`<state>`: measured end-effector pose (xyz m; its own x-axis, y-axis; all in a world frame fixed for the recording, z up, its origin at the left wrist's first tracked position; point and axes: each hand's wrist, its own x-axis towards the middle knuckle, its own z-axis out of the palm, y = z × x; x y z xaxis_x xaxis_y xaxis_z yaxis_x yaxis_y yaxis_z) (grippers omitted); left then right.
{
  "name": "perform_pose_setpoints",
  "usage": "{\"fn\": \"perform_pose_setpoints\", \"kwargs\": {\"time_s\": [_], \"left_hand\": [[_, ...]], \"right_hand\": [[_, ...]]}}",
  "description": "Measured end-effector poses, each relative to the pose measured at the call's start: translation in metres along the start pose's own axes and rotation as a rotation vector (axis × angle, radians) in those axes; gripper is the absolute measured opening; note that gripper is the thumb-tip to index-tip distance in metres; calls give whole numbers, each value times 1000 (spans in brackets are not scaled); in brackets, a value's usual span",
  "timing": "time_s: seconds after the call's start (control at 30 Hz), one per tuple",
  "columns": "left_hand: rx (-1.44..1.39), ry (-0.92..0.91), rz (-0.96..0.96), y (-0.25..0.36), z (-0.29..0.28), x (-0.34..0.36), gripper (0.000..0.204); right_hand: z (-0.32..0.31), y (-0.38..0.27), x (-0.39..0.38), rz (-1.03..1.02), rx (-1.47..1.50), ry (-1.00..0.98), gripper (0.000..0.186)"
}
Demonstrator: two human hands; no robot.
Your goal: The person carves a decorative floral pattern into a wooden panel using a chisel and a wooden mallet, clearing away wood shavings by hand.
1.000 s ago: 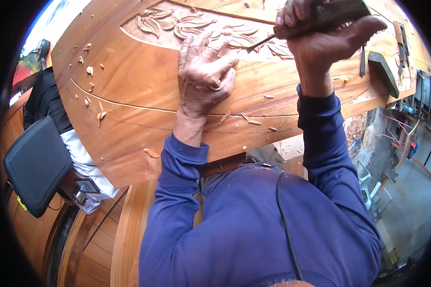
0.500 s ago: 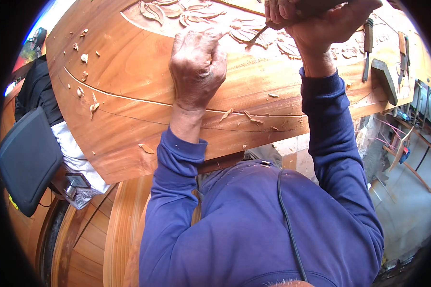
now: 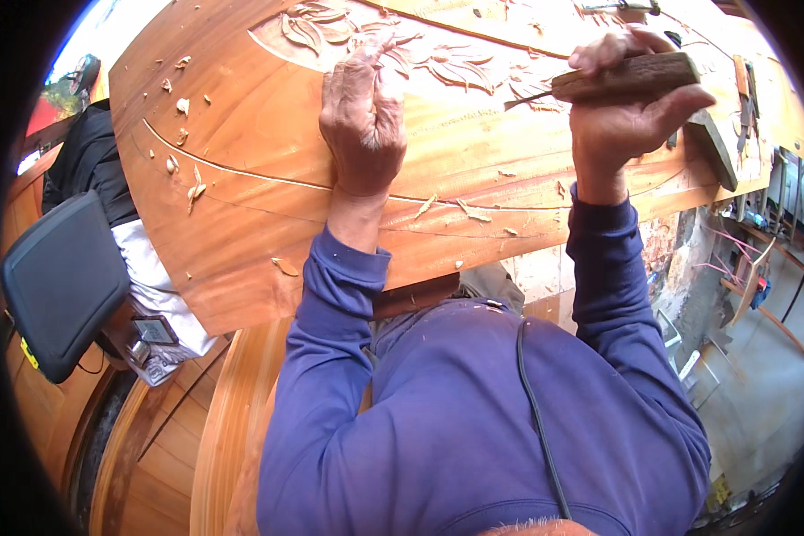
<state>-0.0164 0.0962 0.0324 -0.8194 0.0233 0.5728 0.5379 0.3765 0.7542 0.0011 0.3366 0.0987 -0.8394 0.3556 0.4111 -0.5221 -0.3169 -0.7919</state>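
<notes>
A large wooden panel (image 3: pixel 250 134) lies in front of me, with leaf-like relief carving (image 3: pixel 456 67) along its far part. My left hand (image 3: pixel 364 125) rests on the panel at the carving's near edge, its fingers reaching forward over the leaves with nothing visible in them. To the right, my right hand (image 3: pixel 612 121) grips a carving chisel by its thick, dark wooden handle (image 3: pixel 630 79). The thin chisel blade (image 3: pixel 529 98) points left, above the carved leaves, and I cannot tell whether its tip touches the wood.
Wood shavings (image 3: pixel 195 188) lie scattered over the panel. At its right end are a dark block (image 3: pixel 713 150) and several slim tools (image 3: pixel 744 98). A metal clamp (image 3: pixel 621 7) shows at the far edge. A dark chair back (image 3: pixel 67 286) stands at left.
My right hand has drawn nearer to me with the chisel, whose blade now lies flatter. The left hand's fingers have straightened from a more curled pose. The whole view has shifted slightly.
</notes>
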Motion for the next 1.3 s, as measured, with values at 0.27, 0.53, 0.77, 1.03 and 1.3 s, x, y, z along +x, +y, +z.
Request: {"fn": "perform_pose_setpoints", "kwargs": {"time_s": [0.27, 0.53, 0.77, 1.03, 1.3], "left_hand": [[42, -283, 87, 57, 4, -19, 31], [661, -304, 66, 35, -22, -23, 30], [-12, -439, 326, 93, 33, -35, 32], [-120, -597, 116, 77, 79, -27, 35], [-125, -470, 13, 73, 88, -20, 33]], "right_hand": [[-12, -95, -89, -58, -632, 73, 39], [-47, -161, -120, 749, -1010, -66, 39], [-35, -137, -120, 1105, -670, -170, 48], [-57, -83, -74, 1127, -422, -242, 36], [-48, -85, -27, 1233, -464, -329, 38]]}}
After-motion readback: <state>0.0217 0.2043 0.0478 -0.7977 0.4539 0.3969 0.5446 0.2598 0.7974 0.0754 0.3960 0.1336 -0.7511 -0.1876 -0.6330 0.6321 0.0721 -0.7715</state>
